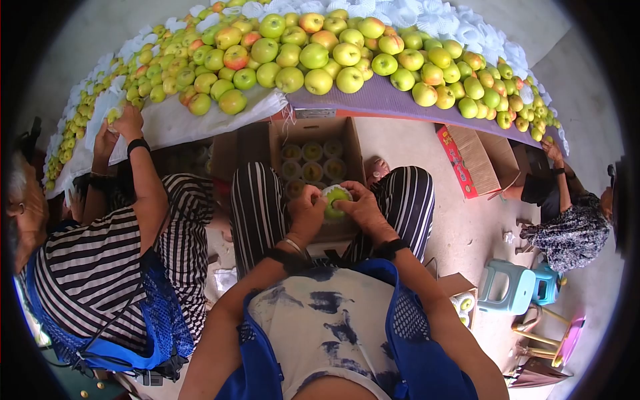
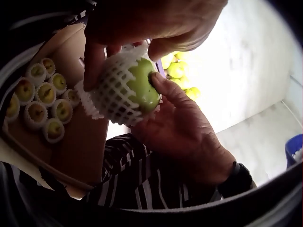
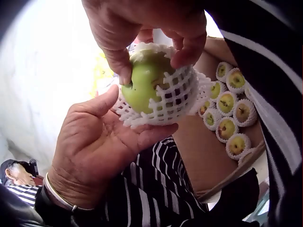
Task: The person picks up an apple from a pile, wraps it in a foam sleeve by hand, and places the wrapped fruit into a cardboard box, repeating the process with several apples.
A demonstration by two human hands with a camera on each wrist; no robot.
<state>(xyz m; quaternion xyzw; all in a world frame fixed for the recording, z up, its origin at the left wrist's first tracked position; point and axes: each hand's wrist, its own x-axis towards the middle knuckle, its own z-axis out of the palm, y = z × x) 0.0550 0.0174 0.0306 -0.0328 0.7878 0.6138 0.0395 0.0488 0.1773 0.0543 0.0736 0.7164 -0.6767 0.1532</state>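
At the far left a person in a striped shirt [image 1: 93, 257] reaches up to the bench [image 1: 393, 103], heaped with loose apples [image 1: 313, 57]. Next comes the left hand [image 1: 305, 215], fingers gripping a white foam net [image 2: 116, 85] that partly covers a green apple [image 1: 335, 200]. The apple sits squarely between this hand and the right hand [image 1: 365, 210], which pinches fruit and net, its thumb beside the apple's dimple. The box [image 1: 351, 138] of netted apples [image 1: 313, 151] lies lower and just ahead, neither hand clearly nearer. Farther right stand a red carton [image 1: 459, 163] and a blue stool [image 1: 508, 288].
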